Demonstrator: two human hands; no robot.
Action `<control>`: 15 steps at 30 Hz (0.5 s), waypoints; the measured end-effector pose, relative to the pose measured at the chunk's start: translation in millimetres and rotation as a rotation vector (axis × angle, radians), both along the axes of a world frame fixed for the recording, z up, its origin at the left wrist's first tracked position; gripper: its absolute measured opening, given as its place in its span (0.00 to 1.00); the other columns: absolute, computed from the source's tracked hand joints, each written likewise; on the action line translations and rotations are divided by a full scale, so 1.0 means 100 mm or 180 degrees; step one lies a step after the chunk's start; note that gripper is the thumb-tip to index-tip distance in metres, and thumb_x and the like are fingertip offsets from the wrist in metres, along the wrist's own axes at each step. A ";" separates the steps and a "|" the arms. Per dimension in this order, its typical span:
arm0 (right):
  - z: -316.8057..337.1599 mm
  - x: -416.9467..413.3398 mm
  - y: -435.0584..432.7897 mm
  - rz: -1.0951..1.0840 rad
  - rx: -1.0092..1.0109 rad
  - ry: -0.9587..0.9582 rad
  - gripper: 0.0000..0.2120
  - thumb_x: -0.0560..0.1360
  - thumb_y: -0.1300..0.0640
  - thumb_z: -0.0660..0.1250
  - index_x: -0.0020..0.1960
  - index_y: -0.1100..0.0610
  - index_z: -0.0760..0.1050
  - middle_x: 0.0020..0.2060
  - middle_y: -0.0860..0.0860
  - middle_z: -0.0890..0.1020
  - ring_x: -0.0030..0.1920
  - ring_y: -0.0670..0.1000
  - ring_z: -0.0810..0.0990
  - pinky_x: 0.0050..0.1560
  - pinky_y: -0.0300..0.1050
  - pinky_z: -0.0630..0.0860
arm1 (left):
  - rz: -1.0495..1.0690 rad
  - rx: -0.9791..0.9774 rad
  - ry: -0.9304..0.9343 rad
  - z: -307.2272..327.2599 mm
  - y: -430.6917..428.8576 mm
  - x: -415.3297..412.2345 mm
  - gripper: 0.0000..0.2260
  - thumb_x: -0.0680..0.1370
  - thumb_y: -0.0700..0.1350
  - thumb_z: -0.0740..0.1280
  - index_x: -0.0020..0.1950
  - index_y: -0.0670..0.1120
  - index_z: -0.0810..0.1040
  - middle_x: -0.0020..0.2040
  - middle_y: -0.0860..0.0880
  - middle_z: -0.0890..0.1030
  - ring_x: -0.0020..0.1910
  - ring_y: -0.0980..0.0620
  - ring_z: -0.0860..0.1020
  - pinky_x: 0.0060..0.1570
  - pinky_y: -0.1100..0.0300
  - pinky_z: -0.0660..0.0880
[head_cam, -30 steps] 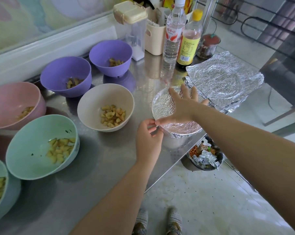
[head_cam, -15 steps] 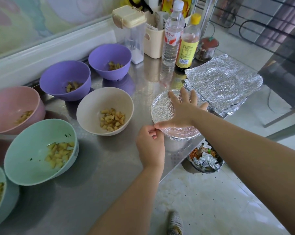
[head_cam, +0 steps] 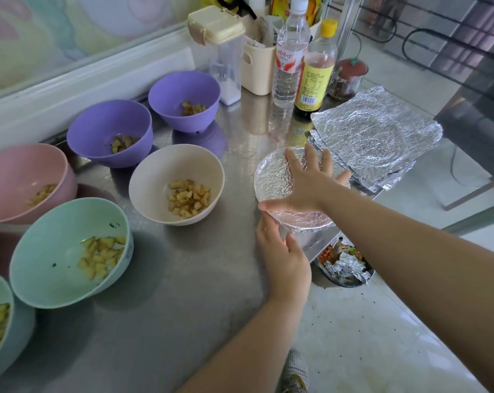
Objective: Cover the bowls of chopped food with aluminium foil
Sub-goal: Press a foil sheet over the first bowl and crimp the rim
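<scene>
Now the right hand (head_cam: 305,184) lies flat, fingers spread, on the foil-covered bowl (head_cam: 271,177) at the table's (head_cam: 183,307) right edge.
The left hand (head_cam: 284,256), fingers loose and holding nothing, sits just beside the bowl's near rim; I cannot tell if it touches the foil. A stack of foil sheets (head_cam: 376,137) lies at the far right corner. The beige bowl (head_cam: 155,182) stands uncovered mid-table.
</scene>
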State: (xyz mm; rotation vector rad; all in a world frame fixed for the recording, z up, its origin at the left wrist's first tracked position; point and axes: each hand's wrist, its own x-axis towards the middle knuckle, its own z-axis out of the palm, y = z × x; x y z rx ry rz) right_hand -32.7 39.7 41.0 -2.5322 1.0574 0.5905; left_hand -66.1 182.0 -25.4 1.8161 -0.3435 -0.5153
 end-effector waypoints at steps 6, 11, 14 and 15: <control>0.10 0.00 0.08 -0.0565 0.0223 0.0132 0.73 0.47 0.13 0.52 0.78 0.45 0.24 0.78 0.58 0.27 0.77 0.68 0.29 0.69 0.84 0.44 | -0.0234 -0.0576 0.0656 0.18 0.07 0.36 0.29 0.80 0.31 0.57 0.70 0.62 0.70 0.68 0.54 0.77 0.65 0.62 0.76 0.69 0.58 0.72; 0.24 0.00 -0.06 -0.0245 0.0020 0.0139 0.72 0.50 0.14 0.56 0.78 0.45 0.24 0.78 0.58 0.28 0.77 0.69 0.31 0.69 0.84 0.43 | -0.0068 -0.0524 0.0778 0.33 0.25 0.44 0.21 0.79 0.37 0.64 0.65 0.60 0.75 0.63 0.54 0.80 0.60 0.65 0.78 0.59 0.68 0.75; 0.22 0.05 -0.10 0.0245 0.0026 0.0021 0.70 0.54 0.16 0.65 0.79 0.41 0.26 0.79 0.52 0.28 0.77 0.68 0.30 0.67 0.85 0.43 | 0.0094 -0.0549 0.0760 0.32 0.28 0.41 0.16 0.77 0.38 0.68 0.65 0.49 0.77 0.59 0.55 0.82 0.57 0.63 0.80 0.59 0.63 0.77; 0.19 0.07 -0.11 0.0353 0.0044 0.0068 0.70 0.54 0.16 0.66 0.79 0.40 0.27 0.79 0.50 0.29 0.78 0.67 0.30 0.67 0.85 0.43 | 0.0152 -0.0542 0.0755 0.32 0.28 0.41 0.15 0.77 0.38 0.69 0.63 0.48 0.78 0.56 0.54 0.83 0.56 0.62 0.81 0.58 0.63 0.78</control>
